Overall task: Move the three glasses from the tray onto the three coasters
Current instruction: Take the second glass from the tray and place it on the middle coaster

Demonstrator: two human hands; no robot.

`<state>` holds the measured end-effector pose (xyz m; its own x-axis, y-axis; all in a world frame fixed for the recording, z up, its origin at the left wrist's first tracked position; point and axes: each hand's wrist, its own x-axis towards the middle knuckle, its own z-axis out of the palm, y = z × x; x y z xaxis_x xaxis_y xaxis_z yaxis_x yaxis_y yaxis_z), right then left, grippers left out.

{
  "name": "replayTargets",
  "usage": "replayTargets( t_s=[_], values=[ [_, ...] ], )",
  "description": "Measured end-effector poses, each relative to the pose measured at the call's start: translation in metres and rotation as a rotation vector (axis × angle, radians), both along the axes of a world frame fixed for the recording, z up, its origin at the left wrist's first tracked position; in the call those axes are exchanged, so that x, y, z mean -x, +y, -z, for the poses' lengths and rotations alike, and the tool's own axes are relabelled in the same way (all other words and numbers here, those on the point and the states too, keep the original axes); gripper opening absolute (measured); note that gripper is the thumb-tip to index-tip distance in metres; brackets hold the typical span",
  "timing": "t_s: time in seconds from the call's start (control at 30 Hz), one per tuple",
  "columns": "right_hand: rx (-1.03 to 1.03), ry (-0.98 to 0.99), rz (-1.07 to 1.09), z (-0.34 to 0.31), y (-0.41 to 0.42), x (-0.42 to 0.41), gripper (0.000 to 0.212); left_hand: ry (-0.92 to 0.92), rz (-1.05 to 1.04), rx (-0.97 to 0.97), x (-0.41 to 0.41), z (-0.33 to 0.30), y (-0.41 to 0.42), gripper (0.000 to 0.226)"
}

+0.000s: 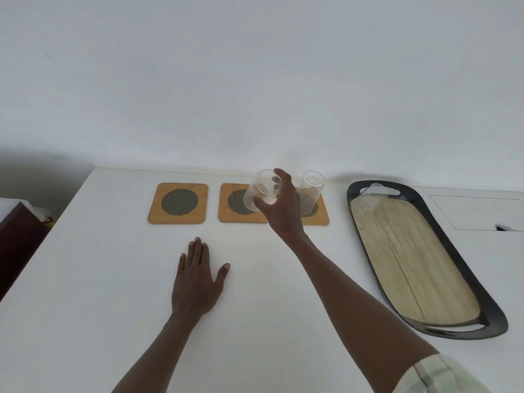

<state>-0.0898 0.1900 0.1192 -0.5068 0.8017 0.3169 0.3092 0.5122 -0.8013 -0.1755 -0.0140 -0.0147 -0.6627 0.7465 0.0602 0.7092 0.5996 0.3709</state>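
My left hand [195, 282] lies flat on the table [99, 279], fingers spread and released, holding nothing, well short of the coasters. Around it the table is bare, and so is the left coaster [178, 202], so there is open room to work on that side.

My right hand [279, 205] grips a glass [262, 191] around its lower body, over the middle coaster [241, 204]; I cannot tell whether the base touches yet. The glass leans, so if I let go early it could tip or land off the mesh centre.

The tightest spot is just to the right: a second glass [312, 191] stands on the right coaster [317, 211], just beside my knuckles. Pulling my hand back carelessly could knock it over, so I judge straight up and toward me the safest way out.

The third glass [368, 197] waits at the far end of the tray [482, 307], hard against the rim, with the wall [255, 80] close behind it, so there is little room to reach around it.
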Motion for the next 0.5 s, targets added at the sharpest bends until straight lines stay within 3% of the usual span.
replayTargets(
  t_s=[0.5],
  values=[
    [0.051, -0.247, -0.067, 0.032, 0.044, 0.069, 0.084, 0.006, -0.021, -0.012, 0.0, 0.001, 0.001, 0.085]
  ],
)
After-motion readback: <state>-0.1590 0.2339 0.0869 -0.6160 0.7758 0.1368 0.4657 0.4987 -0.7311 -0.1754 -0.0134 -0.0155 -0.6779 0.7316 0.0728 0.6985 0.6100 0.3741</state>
